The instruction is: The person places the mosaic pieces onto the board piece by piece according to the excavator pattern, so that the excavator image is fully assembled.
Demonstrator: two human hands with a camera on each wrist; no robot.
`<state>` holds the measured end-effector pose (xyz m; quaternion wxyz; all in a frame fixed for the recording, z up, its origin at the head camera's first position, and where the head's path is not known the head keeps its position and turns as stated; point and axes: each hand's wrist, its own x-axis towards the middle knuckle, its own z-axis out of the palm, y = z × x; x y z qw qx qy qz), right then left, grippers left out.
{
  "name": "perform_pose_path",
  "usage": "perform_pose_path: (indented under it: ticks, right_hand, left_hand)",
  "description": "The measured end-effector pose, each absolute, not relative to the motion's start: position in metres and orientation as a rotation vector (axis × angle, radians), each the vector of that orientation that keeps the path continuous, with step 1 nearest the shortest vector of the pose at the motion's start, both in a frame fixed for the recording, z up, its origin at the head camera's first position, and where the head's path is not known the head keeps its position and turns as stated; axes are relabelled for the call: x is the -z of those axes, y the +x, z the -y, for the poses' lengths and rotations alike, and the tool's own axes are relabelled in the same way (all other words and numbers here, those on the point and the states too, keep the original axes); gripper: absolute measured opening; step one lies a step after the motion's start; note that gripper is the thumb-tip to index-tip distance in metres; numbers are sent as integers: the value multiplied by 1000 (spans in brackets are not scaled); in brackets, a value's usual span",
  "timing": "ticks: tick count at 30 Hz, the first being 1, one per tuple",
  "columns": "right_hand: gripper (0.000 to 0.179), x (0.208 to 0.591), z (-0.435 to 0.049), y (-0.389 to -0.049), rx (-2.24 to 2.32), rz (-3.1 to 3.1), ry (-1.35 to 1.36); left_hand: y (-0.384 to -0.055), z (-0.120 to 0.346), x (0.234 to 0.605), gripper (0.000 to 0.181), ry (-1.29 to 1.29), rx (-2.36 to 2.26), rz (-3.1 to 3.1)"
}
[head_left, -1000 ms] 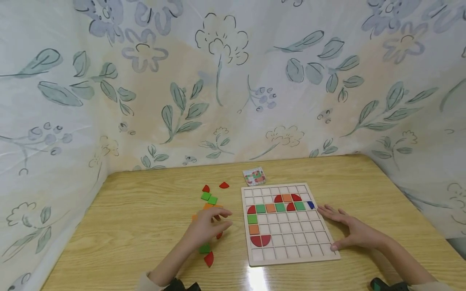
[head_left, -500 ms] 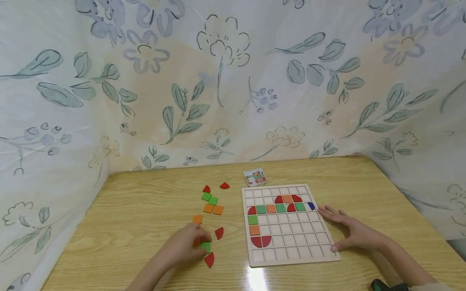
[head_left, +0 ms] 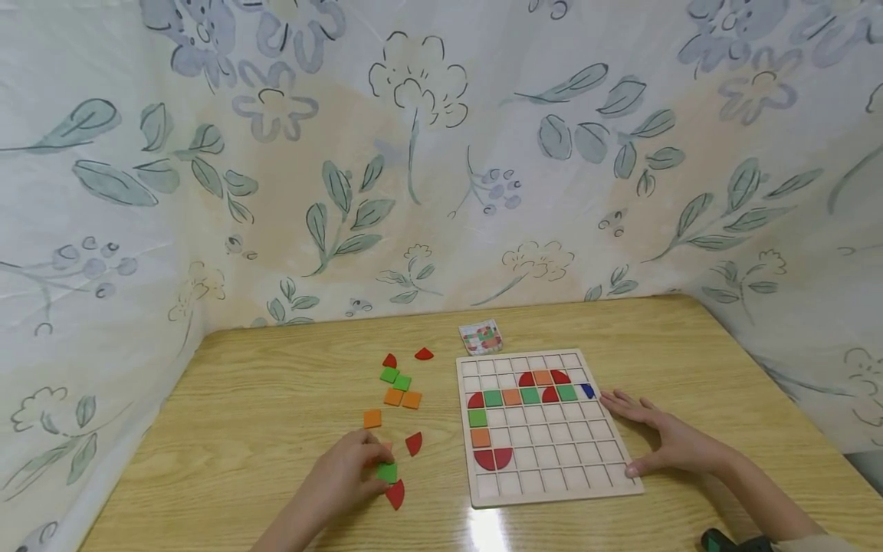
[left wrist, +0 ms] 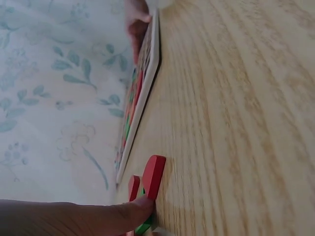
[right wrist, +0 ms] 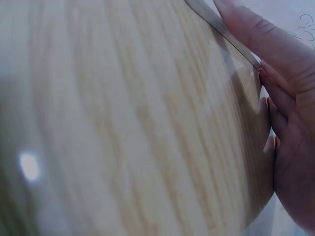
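Note:
My left hand (head_left: 348,469) is low over the loose tiles left of the board, thumb and fingers pinching a green square tile (head_left: 388,473). In the left wrist view, the thumb (left wrist: 113,217) presses by that tile, close to a red quarter-circle tile (left wrist: 154,177). An orange tile (head_left: 388,446) shows partly behind the fingers. The right hand (head_left: 665,438) rests at the right edge of the wooden grid board (head_left: 545,438), fingers extended along the side and thumb at the near corner. Red, green and orange tiles sit in its cells, with a blue piece (head_left: 588,392) at the right.
Further back lie two orange squares (head_left: 411,400), two green squares (head_left: 402,382) and red quarter-circles (head_left: 424,354). Another red quarter-circle (head_left: 414,444) lies between hand and board. A small printed pattern card (head_left: 481,337) is behind the board. Patterned fabric (head_left: 428,192) surrounds the table.
My left hand has come down from near the board's left side toward the near tiles and now pinches the green square. The right hand has stayed at the board's edge.

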<state>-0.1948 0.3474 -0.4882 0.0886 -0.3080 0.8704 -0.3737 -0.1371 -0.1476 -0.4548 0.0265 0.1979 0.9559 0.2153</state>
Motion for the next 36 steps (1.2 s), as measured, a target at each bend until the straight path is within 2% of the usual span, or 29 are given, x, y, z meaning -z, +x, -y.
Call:
perform_pose_path:
  ticks: [12, 18, 27, 36]
  right_hand:
    - [90, 488, -352, -193, 1116, -2590, -896]
    - [90, 491, -353, -193, 1132, -2579, -902]
    - [91, 491, -354, -193, 1125, -2582, -859]
    - [91, 490, -351, -194, 1109, -2579, -869]
  left_hand:
    - [-145, 139, 447, 22, 593, -751, -3013]
    - [-159, 125, 449, 23, 689, -906, -2954]
    - [-191, 52, 438, 27, 744, -959, -2810]
    - [-223, -24, 450, 23, 975, -834, -2832]
